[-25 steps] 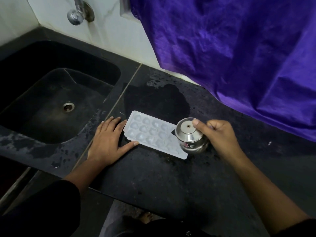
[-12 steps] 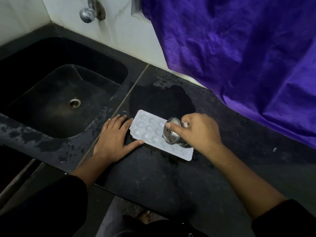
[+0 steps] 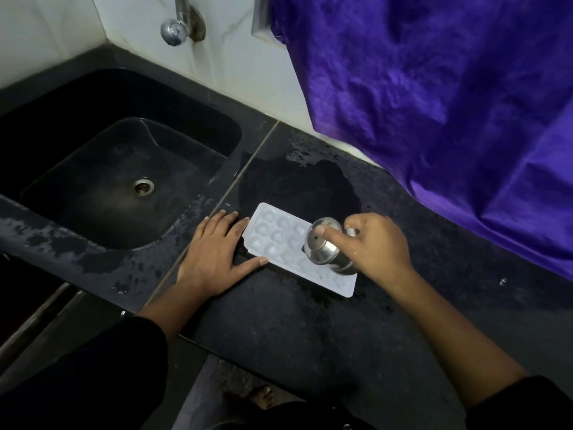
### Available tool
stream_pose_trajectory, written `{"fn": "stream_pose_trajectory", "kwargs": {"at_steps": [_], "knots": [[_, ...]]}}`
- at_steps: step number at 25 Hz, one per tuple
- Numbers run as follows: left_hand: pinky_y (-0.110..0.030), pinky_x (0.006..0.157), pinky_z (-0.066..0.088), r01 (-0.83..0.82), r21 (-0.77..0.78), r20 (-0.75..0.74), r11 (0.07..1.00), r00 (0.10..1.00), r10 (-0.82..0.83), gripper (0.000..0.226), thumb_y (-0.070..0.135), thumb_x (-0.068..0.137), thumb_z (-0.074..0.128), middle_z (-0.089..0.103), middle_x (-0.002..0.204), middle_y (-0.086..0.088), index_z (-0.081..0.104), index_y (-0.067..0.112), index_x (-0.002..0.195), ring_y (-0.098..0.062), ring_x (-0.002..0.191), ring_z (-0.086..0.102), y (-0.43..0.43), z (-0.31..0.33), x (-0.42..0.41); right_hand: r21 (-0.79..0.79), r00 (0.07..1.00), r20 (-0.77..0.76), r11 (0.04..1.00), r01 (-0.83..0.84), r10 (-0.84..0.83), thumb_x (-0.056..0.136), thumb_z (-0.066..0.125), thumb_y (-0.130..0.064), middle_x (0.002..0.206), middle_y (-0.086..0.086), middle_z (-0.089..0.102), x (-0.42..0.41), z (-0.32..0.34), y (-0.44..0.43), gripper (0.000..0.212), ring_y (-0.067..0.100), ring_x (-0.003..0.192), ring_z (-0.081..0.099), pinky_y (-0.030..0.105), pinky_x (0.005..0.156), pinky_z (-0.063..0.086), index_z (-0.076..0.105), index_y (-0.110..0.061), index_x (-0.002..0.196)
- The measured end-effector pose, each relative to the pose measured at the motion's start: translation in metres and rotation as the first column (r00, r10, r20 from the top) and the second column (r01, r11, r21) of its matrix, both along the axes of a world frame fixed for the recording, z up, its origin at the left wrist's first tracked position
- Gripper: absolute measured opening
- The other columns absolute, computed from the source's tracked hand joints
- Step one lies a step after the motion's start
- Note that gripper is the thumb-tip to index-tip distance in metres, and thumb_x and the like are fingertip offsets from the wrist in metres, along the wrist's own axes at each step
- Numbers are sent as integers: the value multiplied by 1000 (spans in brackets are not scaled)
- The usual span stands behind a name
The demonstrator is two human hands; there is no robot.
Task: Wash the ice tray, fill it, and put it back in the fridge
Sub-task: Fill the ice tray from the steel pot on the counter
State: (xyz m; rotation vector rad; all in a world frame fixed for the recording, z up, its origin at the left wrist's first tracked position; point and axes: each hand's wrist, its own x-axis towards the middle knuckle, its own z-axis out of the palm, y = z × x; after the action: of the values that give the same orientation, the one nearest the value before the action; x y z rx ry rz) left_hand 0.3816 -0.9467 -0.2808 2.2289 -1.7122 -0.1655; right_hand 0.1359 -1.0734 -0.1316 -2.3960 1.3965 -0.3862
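The white ice tray [image 3: 276,240] lies flat on the black counter [image 3: 310,330], its long sides running from 10 o'clock to 4 o'clock. The left hand [image 3: 214,256] lies palm down on the counter at the tray's 9 o'clock end. Its fingers are straight and close together against the short edge, and the thumb is spread out along the near long edge. The right hand [image 3: 378,246] grips a small steel pot [image 3: 328,248], tipped on its side over the 3 o'clock half of the tray. The fingers are curled round the pot's body and the forefinger is stretched across its round top, which faces 10 o'clock.

A dark wet patch [image 3: 297,184] spreads from the tray's far edge toward 12 o'clock. The sink [image 3: 77,197] opens at 9 o'clock, its rim just beyond the left hand, with the tap [image 3: 173,29] on the wall at 11 o'clock. A purple cloth [image 3: 449,103] hangs over the counter from 1 to 3 o'clock, well apart from the tray. Bare counter lies at 4 to 6 o'clock, and its front edge is near the left wrist.
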Motion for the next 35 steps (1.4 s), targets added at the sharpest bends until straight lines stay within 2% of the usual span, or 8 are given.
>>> {"fn": "stream_pose_trajectory", "kwargs": {"at_steps": [4, 10, 13, 16, 22, 26, 30, 35], "knots": [[-51, 131, 17, 2, 8, 3, 1000, 1000, -2, 103, 95, 87, 30, 41, 166, -8, 42, 23, 160, -28, 158, 28, 0, 0, 0, 335, 881, 422, 940, 68, -214, 85, 83, -43, 52, 0, 32, -27, -4, -7, 61, 13, 50, 30, 31, 52, 28, 36, -19, 54], [-52, 131, 17, 4, 8, 5, 1000, 1000, -4, 103, 94, 87, 30, 41, 166, -8, 42, 23, 160, -28, 158, 28, 0, 1, 1, 387, 778, 584, 922, -15, -232, 89, 81, -32, 52, 2, 32, -19, 7, -7, 57, 9, 48, 30, 22, 47, 28, 39, -10, 57], [-52, 130, 18, 2, -5, 0, 1000, 1000, -2, 102, 94, 87, 32, 43, 164, -9, 44, 22, 159, -29, 157, 30, 0, -1, 1, 289, 891, 441, 957, -26, -109, 85, 83, -44, 49, -5, 32, -1, 11, -9, 65, 10, 47, 29, 27, 49, 28, 32, -21, 52], [-53, 130, 19, 5, -8, -3, 1000, 1000, -5, 103, 95, 87, 32, 43, 164, -9, 44, 22, 159, -29, 158, 29, 1, -1, 1, 110, 991, 136, 993, -34, 19, 82, 76, -61, 47, -8, 34, 21, 10, -5, 67, 11, 45, 33, 31, 50, 30, 35, -18, 53], [-51, 130, 18, -3, -13, -6, 1000, 1000, 3, 106, 97, 84, 30, 43, 165, -9, 42, 23, 159, -29, 158, 28, 1, -1, 1, -49, 966, -229, 990, -130, 115, 87, 64, -69, 50, -6, 49, 56, 10, 8, 63, 11, 49, 49, 29, 49, 28, 44, -19, 55], [-51, 131, 16, -4, -3, -12, 1000, 1000, 4, 106, 97, 84, 31, 41, 166, -8, 41, 25, 161, -29, 159, 27, 0, -2, 1, -94, 949, -286, 982, -164, 131, 88, 61, -72, 52, -6, 52, 63, 9, 8, 61, 9, 51, 51, 28, 49, 27, 48, -21, 57], [-50, 132, 15, -2, 4, -16, 1000, 1000, 2, 106, 98, 84, 28, 40, 167, -7, 40, 25, 161, -28, 159, 25, 0, 1, 1, -27, 989, -116, 995, -93, 90, 85, 67, -68, 46, -8, 42, 46, 2, -1, 66, 11, 44, 42, 29, 49, 31, 39, -17, 53], [-49, 132, 13, 3, 0, -17, 1000, 1000, -3, 104, 96, 85, 31, 40, 167, -7, 40, 26, 161, -27, 159, 25, 0, 0, 0, 269, 921, 379, 963, -19, -87, 85, 81, -44, 51, -3, 31, 8, -5, -14, 64, 12, 49, 30, 31, 52, 28, 33, -19, 53]]}}
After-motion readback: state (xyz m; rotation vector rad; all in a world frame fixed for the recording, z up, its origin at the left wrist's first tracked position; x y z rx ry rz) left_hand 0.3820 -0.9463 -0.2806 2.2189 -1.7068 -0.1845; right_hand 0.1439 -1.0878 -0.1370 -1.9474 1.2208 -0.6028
